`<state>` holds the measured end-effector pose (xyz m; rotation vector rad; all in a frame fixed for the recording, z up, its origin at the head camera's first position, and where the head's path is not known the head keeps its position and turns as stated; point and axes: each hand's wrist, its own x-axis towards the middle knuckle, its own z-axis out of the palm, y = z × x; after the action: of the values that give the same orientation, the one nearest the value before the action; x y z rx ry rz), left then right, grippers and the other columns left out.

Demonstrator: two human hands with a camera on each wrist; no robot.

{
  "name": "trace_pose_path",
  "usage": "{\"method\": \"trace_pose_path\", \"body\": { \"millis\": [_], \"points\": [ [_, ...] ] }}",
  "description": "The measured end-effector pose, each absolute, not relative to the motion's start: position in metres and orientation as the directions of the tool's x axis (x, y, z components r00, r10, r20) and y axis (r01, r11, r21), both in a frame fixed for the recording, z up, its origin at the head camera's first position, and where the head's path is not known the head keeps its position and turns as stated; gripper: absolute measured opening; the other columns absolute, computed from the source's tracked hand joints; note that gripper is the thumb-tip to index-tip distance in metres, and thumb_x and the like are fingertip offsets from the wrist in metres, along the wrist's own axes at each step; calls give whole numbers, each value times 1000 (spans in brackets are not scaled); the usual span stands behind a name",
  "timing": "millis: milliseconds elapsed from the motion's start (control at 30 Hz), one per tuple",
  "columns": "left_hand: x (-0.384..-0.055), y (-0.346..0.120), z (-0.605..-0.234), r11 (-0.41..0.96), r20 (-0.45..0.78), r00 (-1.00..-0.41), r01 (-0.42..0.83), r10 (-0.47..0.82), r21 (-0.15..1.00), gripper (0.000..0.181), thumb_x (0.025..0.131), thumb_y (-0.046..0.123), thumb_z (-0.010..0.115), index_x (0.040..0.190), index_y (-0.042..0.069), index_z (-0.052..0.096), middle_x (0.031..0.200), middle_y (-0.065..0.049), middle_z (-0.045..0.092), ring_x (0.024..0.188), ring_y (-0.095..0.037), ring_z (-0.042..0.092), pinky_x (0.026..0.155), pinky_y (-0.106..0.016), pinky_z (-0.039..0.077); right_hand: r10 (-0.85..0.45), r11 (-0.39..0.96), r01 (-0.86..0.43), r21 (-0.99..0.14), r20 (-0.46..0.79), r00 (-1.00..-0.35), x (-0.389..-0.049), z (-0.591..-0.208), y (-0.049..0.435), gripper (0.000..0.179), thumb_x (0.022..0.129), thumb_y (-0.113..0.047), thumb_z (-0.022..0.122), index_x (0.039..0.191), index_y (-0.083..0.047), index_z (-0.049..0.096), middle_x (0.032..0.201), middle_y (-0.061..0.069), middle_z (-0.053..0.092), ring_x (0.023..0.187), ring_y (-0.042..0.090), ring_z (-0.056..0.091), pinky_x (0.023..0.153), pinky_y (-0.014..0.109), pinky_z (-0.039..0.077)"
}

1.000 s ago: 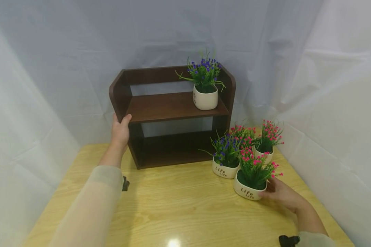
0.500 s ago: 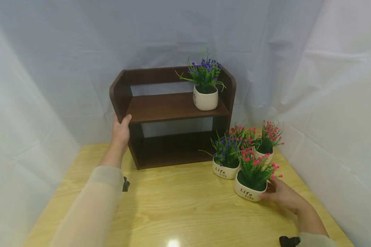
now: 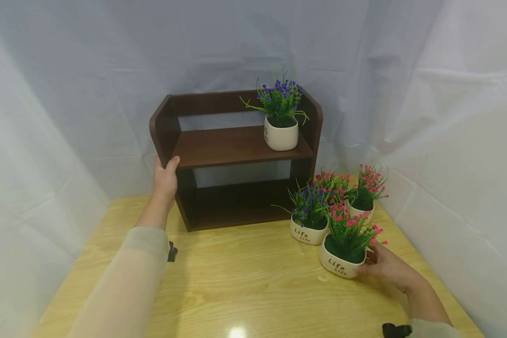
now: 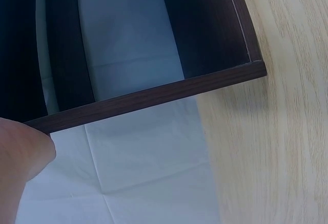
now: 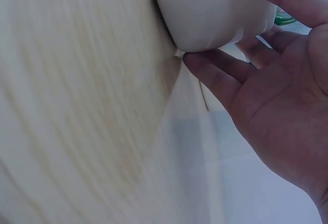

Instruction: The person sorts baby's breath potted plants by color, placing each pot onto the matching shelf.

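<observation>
A dark brown two-tier wooden shelf (image 3: pixel 224 146) stands at the back of the table. My left hand (image 3: pixel 165 182) grips the front edge of its left side panel, thumb in front. In the left wrist view, part of that hand (image 4: pixel 23 152) overlaps the end of the dark panel (image 4: pixel 154 95). On the right, my right hand (image 3: pixel 389 268) holds a white pot (image 3: pixel 337 265) of pink flowers by its right side. The right wrist view shows the fingers curled round the pot (image 5: pixel 212 8), with its base close to the tabletop; lettering reads "Life" on its front.
A white pot of purple flowers (image 3: pixel 280 137) sits at the right end of the upper tier. Another purple-flowered pot (image 3: pixel 306 233) stands left of the held one. Behind are pink flowers (image 3: pixel 327 182) and a pink-flowered pot (image 3: pixel 360 212). White sheeting (image 3: pixel 469 155) encloses the wooden table (image 3: pixel 219 281).
The held pot of pink flowers has shifted slightly toward the person with my right hand. My left hand and the shelf look unchanged.
</observation>
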<state>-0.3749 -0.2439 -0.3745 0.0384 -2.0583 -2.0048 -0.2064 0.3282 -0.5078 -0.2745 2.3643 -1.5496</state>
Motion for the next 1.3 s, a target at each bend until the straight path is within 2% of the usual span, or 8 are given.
{"method": "trace_pose_path", "body": {
  "millis": [367, 467, 533, 600, 700, 1033, 1167, 1300],
  "points": [
    [-373, -243, -374, 44, 174, -963, 169, -203, 985, 65, 113, 34, 46, 172, 22, 19, 183, -2, 17, 171, -20, 9, 141, -43, 5, -351, 426, -4, -905, -161, -922, -201, -495, 325, 112, 94, -18, 85, 170, 8, 7, 170, 41, 27, 153, 66, 35, 121, 61, 47],
    [-373, -243, -374, 49, 174, -963, 167, -208, 985, 66, 113, 35, 46, 173, 23, 19, 183, -2, 18, 171, -20, 10, 141, -43, 6, -375, 425, -26, -905, -150, -915, -200, -491, 321, 107, 94, -19, 85, 169, 9, 13, 170, 39, 31, 152, 64, 38, 119, 50, 53],
    [-374, -243, -374, 54, 175, -962, 167, -210, 984, 66, 113, 34, 46, 173, 22, 19, 183, -2, 18, 171, -20, 10, 141, -43, 7, -401, 412, -59, -909, -123, -908, -200, -489, 318, 103, 94, -18, 85, 167, 11, 18, 168, 39, 35, 150, 64, 42, 115, 34, 56],
    [-374, -243, -373, 54, 177, -961, 170, -214, 984, 66, 113, 33, 46, 173, 21, 19, 183, -2, 20, 171, -20, 12, 141, -43, 8, -422, 410, -92, -907, -100, -901, -200, -487, 314, 100, 93, -17, 85, 165, 13, 23, 166, 39, 38, 148, 63, 45, 108, 20, 55],
    [-374, -243, -373, 58, 177, -960, 168, -216, 984, 66, 113, 32, 46, 172, 21, 20, 183, -2, 20, 171, -20, 12, 141, -43, 8, -443, 411, -118, -904, -85, -892, -199, -485, 308, 98, 93, -16, 85, 163, 15, 25, 165, 39, 40, 147, 62, 47, 105, 12, 51],
    [-374, -242, -373, 53, 169, -962, 161, -215, 985, 65, 114, 31, 46, 172, 21, 20, 183, -2, 20, 171, -20, 12, 141, -43, 8, -445, 514, -150, -845, -113, -888, -198, -479, 285, 89, 92, -27, 87, 159, 10, 42, 158, 28, 57, 147, 53, 53, 109, 14, 50],
    [-375, -243, -374, 51, 169, -962, 161, -216, 986, 65, 114, 32, 46, 173, 22, 19, 183, -1, 19, 171, -20, 11, 141, -42, 8, -439, 516, -139, -845, -122, -890, -201, -482, 274, 89, 91, -27, 89, 159, 8, 44, 157, 26, 59, 146, 51, 55, 110, 16, 52],
    [-375, -243, -375, 46, 173, -960, 167, -218, 985, 65, 114, 33, 46, 172, 22, 19, 183, -1, 19, 171, -20, 12, 141, -42, 8, -448, 487, -148, -860, -100, -889, -205, -485, 262, 95, 89, -25, 90, 161, 8, 39, 156, 28, 59, 145, 49, 57, 108, 15, 51]
  ]
}}
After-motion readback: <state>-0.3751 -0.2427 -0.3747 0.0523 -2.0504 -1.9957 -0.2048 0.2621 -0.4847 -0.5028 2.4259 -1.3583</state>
